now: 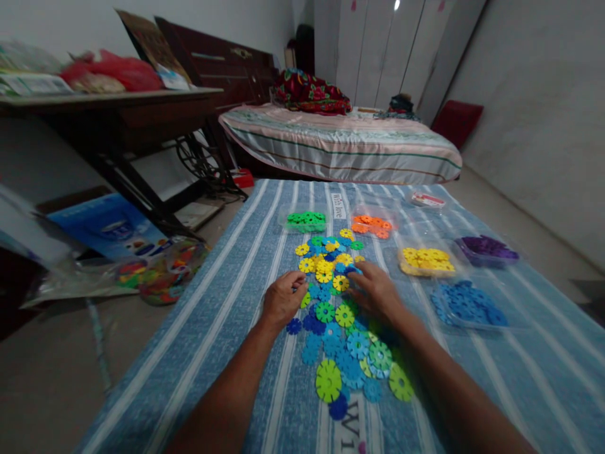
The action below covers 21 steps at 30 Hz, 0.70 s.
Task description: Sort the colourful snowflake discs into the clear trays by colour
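Observation:
A loose pile of notched plastic discs (344,315), in blue, green, lime and yellow, spreads down the middle of the striped cloth. At its left edge is my left hand (285,297), fingers curled together; whatever they may hold is hidden. My right hand (377,291) reaches over the pile's right side, fingers stretched and apart, the tips at some dark blue discs (347,269). Yellow discs (324,271) lie between the two hands. Larger lime discs (328,380) are nearer to me, between my forearms.
Clear plastic tubs hold sorted discs: green (306,221), orange (372,226), yellow (426,260), purple (486,250) and blue (470,304). A small clear box (426,200) sits at the far right. Beyond the table stand a bed (340,145) and, left, a sewing-machine table (118,101).

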### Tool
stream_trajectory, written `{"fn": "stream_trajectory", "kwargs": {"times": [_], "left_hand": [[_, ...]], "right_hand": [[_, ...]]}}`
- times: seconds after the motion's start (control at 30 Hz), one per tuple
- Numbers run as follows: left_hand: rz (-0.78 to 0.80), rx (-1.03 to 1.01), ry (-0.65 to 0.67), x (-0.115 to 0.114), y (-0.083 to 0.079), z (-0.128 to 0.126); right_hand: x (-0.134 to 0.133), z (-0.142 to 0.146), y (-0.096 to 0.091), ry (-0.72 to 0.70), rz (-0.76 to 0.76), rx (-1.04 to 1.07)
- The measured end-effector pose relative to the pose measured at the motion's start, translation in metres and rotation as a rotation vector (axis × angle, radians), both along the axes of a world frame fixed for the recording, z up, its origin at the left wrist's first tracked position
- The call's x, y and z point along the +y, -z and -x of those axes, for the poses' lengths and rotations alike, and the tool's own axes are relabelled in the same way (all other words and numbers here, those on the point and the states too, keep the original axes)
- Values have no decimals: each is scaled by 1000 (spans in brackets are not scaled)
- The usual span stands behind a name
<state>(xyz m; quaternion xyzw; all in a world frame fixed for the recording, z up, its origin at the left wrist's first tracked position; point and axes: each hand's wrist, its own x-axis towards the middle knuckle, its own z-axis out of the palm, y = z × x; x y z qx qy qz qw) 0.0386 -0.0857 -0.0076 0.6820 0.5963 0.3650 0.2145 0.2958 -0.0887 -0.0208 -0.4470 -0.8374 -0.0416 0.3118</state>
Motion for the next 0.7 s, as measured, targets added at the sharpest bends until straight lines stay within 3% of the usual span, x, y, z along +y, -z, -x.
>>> {"fn": "stream_trajectory", "kwargs": {"times": [0.33, 0.57, 0.7], "left_hand": [[-19, 16, -4, -1, -1, -2], [-16, 14, 1, -1, -1, -1], [-7, 10, 0, 0, 0, -1]], "right_hand": [[-4, 18, 1, 8, 135, -64], [-4, 13, 5, -21, -25, 4], [2, -3, -8, 65, -167, 91]]}}
